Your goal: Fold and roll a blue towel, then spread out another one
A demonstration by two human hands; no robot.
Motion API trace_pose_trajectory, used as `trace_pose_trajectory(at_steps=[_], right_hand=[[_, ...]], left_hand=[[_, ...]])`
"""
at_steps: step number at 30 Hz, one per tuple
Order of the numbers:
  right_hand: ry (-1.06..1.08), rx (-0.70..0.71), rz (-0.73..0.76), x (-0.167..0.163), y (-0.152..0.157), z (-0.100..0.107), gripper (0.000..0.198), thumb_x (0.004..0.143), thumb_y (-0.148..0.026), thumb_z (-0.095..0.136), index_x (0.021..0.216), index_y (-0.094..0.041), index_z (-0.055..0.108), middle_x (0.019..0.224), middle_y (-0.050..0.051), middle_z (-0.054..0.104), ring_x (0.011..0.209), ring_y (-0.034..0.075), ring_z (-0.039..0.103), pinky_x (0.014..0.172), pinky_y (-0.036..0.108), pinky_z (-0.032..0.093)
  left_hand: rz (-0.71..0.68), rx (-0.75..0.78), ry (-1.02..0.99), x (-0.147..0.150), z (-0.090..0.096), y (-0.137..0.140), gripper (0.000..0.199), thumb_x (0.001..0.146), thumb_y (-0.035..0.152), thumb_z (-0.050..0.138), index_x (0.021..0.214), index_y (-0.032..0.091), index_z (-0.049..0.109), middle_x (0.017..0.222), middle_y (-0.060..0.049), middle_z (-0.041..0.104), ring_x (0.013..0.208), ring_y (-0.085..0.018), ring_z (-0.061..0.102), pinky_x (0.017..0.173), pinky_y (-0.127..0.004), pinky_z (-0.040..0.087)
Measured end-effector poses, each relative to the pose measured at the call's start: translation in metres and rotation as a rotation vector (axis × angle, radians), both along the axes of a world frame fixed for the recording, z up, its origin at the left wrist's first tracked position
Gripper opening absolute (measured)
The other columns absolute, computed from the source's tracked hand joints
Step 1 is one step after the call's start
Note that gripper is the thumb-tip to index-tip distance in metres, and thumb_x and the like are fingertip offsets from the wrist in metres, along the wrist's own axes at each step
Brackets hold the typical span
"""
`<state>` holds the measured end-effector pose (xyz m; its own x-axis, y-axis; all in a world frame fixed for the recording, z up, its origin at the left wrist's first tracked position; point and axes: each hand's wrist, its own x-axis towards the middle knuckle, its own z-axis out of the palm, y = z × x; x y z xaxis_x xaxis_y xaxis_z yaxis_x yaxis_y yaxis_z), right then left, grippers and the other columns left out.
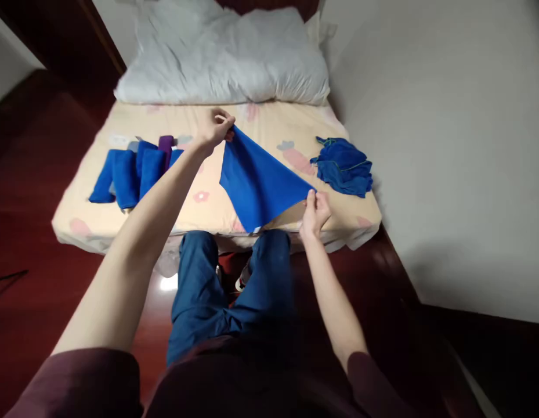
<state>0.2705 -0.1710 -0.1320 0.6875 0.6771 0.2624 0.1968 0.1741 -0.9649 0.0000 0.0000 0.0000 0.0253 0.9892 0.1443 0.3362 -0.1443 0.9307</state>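
Note:
A blue cloth [263, 180] is stretched between my two hands above the bed. My left hand [219, 128], closed in a pinch, grips its upper left corner. At the lower right corner, my right hand [315, 212] pinches the same cloth between thumb and fingers. The rest of the cloth hangs down between them, its bottom point near the bed's front edge. To the right lies a crumpled heap of blue cloths [344, 167] with some green edging. On the left, partly behind my left forearm, several folded blue cloths [126, 177] lie together with a purple one [166, 148].
The bed [199, 215] has a pale sheet with pink and grey prints. A large white pillow or folded quilt [225, 55] fills its far end. A white wall [447, 145] runs along the right side. My knees are close to the bed's front edge, over a dark red floor [29, 220].

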Motion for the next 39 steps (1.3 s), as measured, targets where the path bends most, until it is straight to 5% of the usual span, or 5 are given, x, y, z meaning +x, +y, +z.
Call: trace_pose_trajectory(at_steps=[9, 15, 25, 33, 39], right_hand=[[-0.135, 0.353, 0.221, 0.032, 0.054, 0.153, 0.038, 0.09, -0.049, 0.072, 0.103, -0.013, 0.071, 0.103, 0.011, 0.074, 0.093, 0.016, 0.073, 0.085, 0.033, 0.06], [-0.124, 0.397, 0.351, 0.031, 0.057, 0.211, 0.026, 0.093, -0.039, 0.07, 0.092, -0.013, 0.076, 0.1, 0.01, 0.076, 0.102, 0.018, 0.072, 0.09, 0.04, 0.059], [-0.208, 0.212, 0.435, 0.033, 0.004, 0.206, 0.034, 0.077, -0.047, 0.086, 0.091, -0.017, 0.077, 0.091, 0.007, 0.077, 0.087, 0.016, 0.072, 0.078, 0.032, 0.06], [0.011, -0.079, 0.567, 0.035, -0.072, 0.183, 0.05, 0.059, -0.054, 0.097, 0.092, -0.02, 0.08, 0.087, 0.005, 0.076, 0.074, 0.015, 0.066, 0.061, 0.025, 0.052], [0.12, -0.179, 0.611, 0.029, -0.062, 0.175, 0.051, 0.051, -0.048, 0.101, 0.087, -0.02, 0.079, 0.079, 0.003, 0.073, 0.068, 0.012, 0.062, 0.064, 0.026, 0.052]], left_hand=[[-0.001, 0.204, -0.037, -0.067, 0.087, -0.076, 0.044, 0.07, 0.057, 0.082, 0.101, 0.031, 0.065, 0.094, -0.005, 0.074, 0.105, -0.03, 0.07, 0.085, -0.05, 0.062], [0.039, 0.339, -0.012, -0.09, 0.11, -0.097, 0.052, 0.063, 0.069, 0.082, 0.099, 0.032, 0.073, 0.096, 0.005, 0.079, 0.123, -0.035, 0.062, 0.102, -0.057, 0.053], [0.019, 0.327, 0.045, -0.121, 0.096, -0.142, 0.048, 0.068, 0.058, 0.086, 0.099, 0.022, 0.08, 0.103, -0.002, 0.08, 0.11, -0.038, 0.069, 0.103, -0.058, 0.054], [0.15, -0.059, 0.012, -0.128, 0.086, -0.239, 0.051, 0.054, 0.05, 0.091, 0.094, 0.019, 0.081, 0.091, -0.008, 0.079, 0.087, -0.031, 0.074, 0.074, -0.04, 0.063], [0.157, -0.186, -0.106, -0.142, 0.058, -0.23, 0.056, 0.052, 0.051, 0.094, 0.096, 0.019, 0.081, 0.087, -0.009, 0.078, 0.078, -0.029, 0.074, 0.06, -0.035, 0.06]])
